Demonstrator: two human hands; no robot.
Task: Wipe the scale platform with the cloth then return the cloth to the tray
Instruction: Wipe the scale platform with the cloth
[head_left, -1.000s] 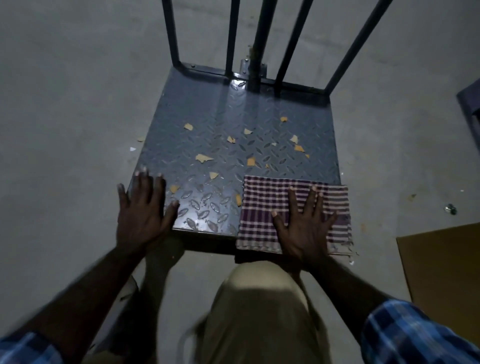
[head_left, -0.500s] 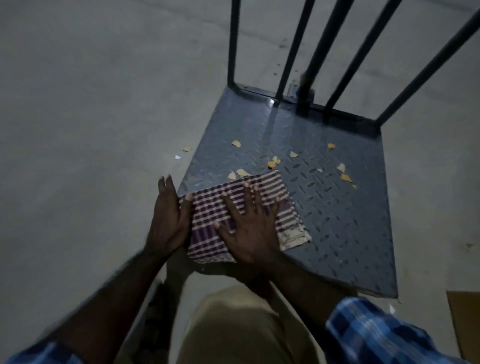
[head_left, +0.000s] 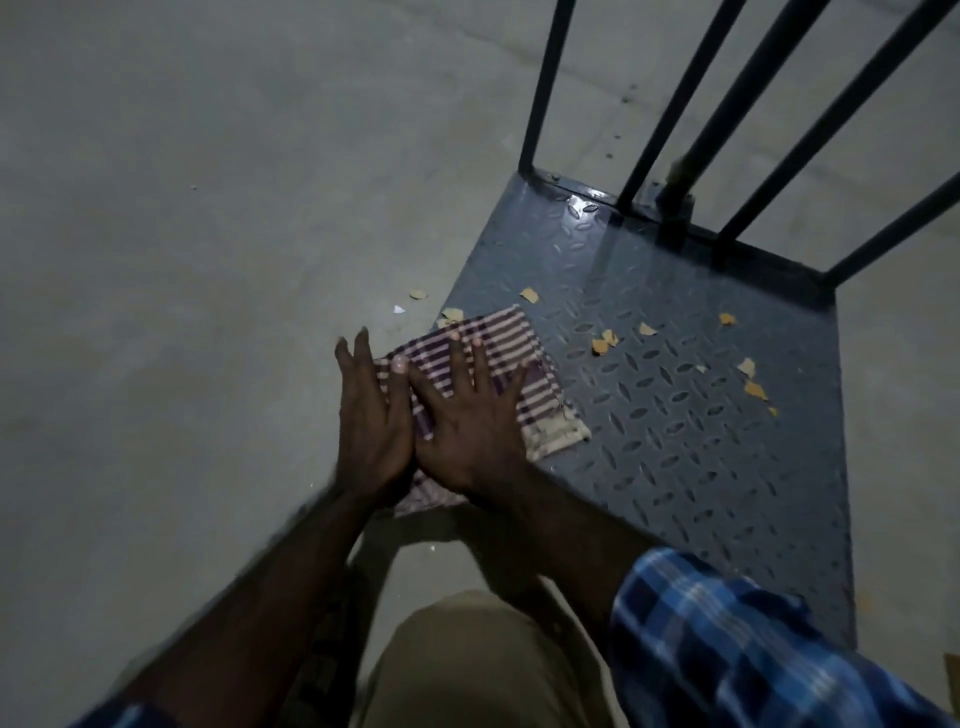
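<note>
A folded purple-and-white checked cloth (head_left: 524, 358) lies on the near left corner of the grey tread-plate scale platform (head_left: 691, 441). My right hand (head_left: 467, 421) presses flat on the cloth with fingers spread. My left hand (head_left: 371, 415) lies flat beside it at the platform's left edge, its thumb side on the cloth and touching my right hand. Several tan paper scraps (head_left: 605, 340) are scattered over the platform beyond and to the right of the cloth. No tray is in view.
Dark metal railing bars (head_left: 660, 130) rise from the platform's far edge. Grey concrete floor (head_left: 182, 234) surrounds the scale, with a scrap (head_left: 418, 294) and a white bit beside the left edge. My knee in tan trousers (head_left: 467, 670) is at the bottom.
My right hand has slid the cloth from the platform's near right side to its near left corner. My left hand has closed in against it. The camera view swung left.
</note>
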